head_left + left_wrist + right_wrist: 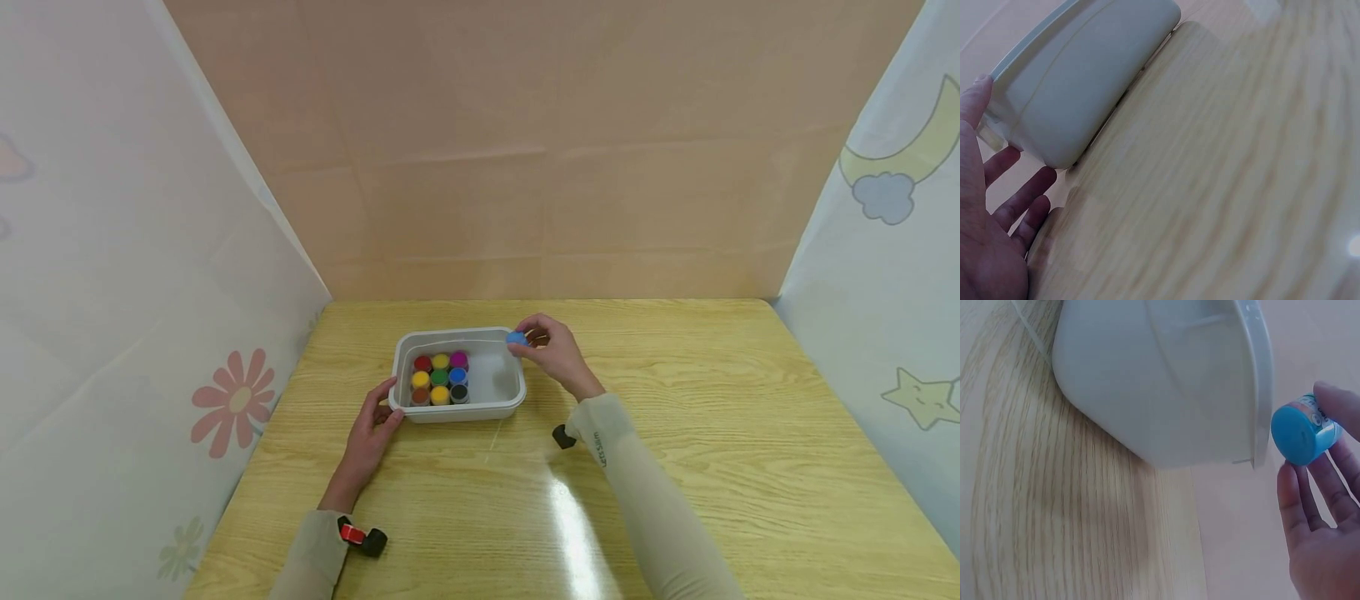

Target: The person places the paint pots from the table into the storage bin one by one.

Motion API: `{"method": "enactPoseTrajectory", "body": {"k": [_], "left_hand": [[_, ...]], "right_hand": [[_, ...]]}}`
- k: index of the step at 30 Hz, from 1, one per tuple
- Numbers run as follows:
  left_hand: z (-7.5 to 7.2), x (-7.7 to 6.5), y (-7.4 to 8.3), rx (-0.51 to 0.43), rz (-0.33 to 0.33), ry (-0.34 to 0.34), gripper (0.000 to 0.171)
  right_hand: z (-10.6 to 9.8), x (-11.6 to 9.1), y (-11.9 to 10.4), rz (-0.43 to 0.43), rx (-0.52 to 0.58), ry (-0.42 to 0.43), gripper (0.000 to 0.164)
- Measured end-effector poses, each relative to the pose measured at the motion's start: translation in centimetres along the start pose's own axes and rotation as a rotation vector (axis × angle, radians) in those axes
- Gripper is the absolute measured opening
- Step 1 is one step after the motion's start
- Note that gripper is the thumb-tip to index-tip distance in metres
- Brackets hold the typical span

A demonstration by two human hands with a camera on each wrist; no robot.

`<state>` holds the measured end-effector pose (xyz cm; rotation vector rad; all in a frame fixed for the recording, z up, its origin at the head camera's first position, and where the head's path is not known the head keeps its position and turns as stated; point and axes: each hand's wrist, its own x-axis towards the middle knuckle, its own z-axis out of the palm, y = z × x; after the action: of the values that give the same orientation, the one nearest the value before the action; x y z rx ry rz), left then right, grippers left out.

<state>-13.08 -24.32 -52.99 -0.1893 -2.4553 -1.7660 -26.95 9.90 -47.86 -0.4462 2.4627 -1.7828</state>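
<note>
A white plastic bin [459,415] stands on the table with several small paint jars [439,377] grouped in its left part. Their lids are red, yellow, purple, green, blue, brown and black. My left hand [369,429] holds the bin's near left corner; in the left wrist view its thumb [975,103] lies at the rim, the other fingers beside the corner. Above the bin's right rim, my right hand [557,354] pinches a paint jar with a light blue lid [1300,434] between thumb and fingers. That jar is tilted sideways, its printed label partly covered by the thumb.
The wooden table [675,433] runs back to a plain tan backdrop [540,167]. Pale printed sheets [150,275] with flowers, a moon and a star flank both sides. The right part of the bin's floor [491,375] is bare.
</note>
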Motion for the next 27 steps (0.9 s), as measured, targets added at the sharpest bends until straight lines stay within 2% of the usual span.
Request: {"method": "enactPoseTrajectory", "body": {"k": [9,15,27], "left_hand": [[0.0,-0.1,0.3,0.013,-0.008,-0.003,0.056],[0.0,-0.1,0.6,0.019,-0.017,-0.002,0.056],[0.0,-0.1,0.7,0.010,-0.006,0.002,0.056]], "right_hand": [[0.3,-0.1,-0.5,0.020,0.046,-0.055,0.037],[0.4,0.0,-0.4,-0.020,0.063,-0.061,0.042],[1.1,0.3,-0.3,-0.069,0.009,-0.073,0.034]]}}
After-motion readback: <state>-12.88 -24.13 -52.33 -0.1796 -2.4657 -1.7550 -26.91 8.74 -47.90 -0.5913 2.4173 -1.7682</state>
